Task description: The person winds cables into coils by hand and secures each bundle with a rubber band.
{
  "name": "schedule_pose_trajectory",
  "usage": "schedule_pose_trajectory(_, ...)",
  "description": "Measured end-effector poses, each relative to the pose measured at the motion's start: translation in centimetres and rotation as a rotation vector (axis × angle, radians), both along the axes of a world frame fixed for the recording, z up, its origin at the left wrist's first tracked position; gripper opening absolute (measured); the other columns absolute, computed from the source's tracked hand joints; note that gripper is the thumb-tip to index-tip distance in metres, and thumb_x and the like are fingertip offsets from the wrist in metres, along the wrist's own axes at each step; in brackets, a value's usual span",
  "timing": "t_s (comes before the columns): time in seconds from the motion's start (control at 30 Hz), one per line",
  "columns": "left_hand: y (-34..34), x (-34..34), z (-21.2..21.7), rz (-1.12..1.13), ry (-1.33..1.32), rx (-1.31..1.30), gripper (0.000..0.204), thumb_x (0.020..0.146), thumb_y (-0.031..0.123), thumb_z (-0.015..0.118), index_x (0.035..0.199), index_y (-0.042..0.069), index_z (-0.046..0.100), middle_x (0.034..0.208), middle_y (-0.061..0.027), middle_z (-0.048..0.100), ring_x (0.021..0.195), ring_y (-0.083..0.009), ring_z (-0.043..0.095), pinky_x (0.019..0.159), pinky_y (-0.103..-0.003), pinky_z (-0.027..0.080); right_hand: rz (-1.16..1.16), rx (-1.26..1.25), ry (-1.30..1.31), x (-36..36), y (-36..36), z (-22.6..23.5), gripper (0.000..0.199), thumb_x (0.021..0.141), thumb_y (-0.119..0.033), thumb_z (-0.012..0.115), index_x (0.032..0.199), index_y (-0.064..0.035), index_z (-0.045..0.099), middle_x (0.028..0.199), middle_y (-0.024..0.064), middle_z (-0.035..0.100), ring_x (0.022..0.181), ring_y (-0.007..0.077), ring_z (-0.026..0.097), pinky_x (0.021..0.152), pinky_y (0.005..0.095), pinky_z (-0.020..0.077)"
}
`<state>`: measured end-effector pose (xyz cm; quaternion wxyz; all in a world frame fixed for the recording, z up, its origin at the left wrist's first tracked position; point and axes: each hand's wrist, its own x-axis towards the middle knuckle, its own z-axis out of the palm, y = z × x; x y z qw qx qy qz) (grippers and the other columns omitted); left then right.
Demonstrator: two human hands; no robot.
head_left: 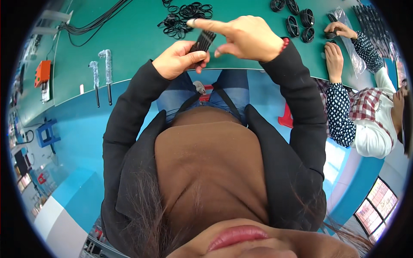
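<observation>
My left hand is closed around a folded bundle of black cable, which stands up tilted from the fingers at the table's near edge. To its right, my right hand has its index finger stretched left past the bundle's top and its thumb held apart below. A thin black band shows round the tip of that index finger, and a dark line also marks the thumb tip. Whether the two are one stretched loop is too small to tell. Just beyond my hands lies a loose pile of small black bands.
Black coiled cables lie at the far right, beside a co-worker's hands and a clear plastic bag. Loose black cables lie far left. Two plastic-wrapped tools and an orange box are on the left of the green table.
</observation>
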<state>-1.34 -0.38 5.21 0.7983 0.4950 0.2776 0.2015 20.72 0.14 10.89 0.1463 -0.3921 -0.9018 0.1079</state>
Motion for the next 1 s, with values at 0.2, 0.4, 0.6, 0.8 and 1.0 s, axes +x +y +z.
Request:
schedule_pose_trajectory(0.2,0.2,0.0,1.1,-0.145,0.127,0.238,0.019,0.094,0.018,0.054,0.093,-0.001,0.059,0.08,-0.0025,0.057,0.071,-0.0092,0.053,0.067,-0.023,0.047,0.161,0.041,-0.178,-1.9,0.7,-0.4,0.051,0.067,-0.023,0.076,0.114,-0.0239,0.056,0.066,0.0064,0.063,0.063,0.0274,0.063,0.053,0.0371,0.0462)
schedule_pose_trajectory(0.4,-0.6,-1.4,1.3,-0.004,-0.223,0.099,0.019,0.093,0.018,0.055,0.095,-0.001,0.058,0.082,-0.0063,0.057,0.07,-0.0133,0.052,0.065,-0.026,0.046,0.134,-1.454,0.917,0.3,1.5,-4.9,0.03,0.082,-0.019,0.065,0.108,-0.0075,0.055,0.084,0.0083,0.066,0.06,0.0174,0.065,0.055,0.0236,0.0515)
schedule_pose_trajectory(0.6,0.1,-1.5,0.7,0.135,-0.288,0.114,0.021,0.093,0.02,0.056,0.096,0.0,0.057,0.092,-0.0076,0.056,0.075,-0.0133,0.052,0.066,-0.026,0.045,-0.077,-1.048,1.333,-0.4,0.0,-7.2,0.03,0.093,-0.03,0.052,0.108,-0.0039,0.055,0.082,0.0095,0.064,0.068,0.0147,0.063,0.063,0.0266,0.0498)
schedule_pose_trajectory(0.8,-0.6,0.7,0.0,0.113,-0.193,0.025,0.026,0.095,0.021,0.053,0.11,-0.001,0.055,0.098,-0.0083,0.06,0.085,-0.0169,0.06,0.079,-0.031,0.051,-0.169,-0.732,0.881,-3.2,-0.8,-5.4,0.041,0.091,-0.039,0.058,0.102,0.0011,0.056,0.082,0.0081,0.063,0.074,0.0118,0.062,0.059,0.0264,0.0504)
schedule_pose_trajectory(1.0,-0.7,-0.2,-0.7,0.189,-0.302,-0.065,0.03,0.095,0.018,0.054,0.115,-0.003,0.053,0.116,-0.012,0.055,0.107,-0.0315,0.059,0.096,-0.046,0.047,-0.192,-0.668,0.939,-3.0,-0.2,-5.5,0.02,0.091,-0.022,0.057,0.091,-0.0025,0.058,0.083,0.0071,0.059,0.074,0.0154,0.055,0.066,0.0295,0.0454)
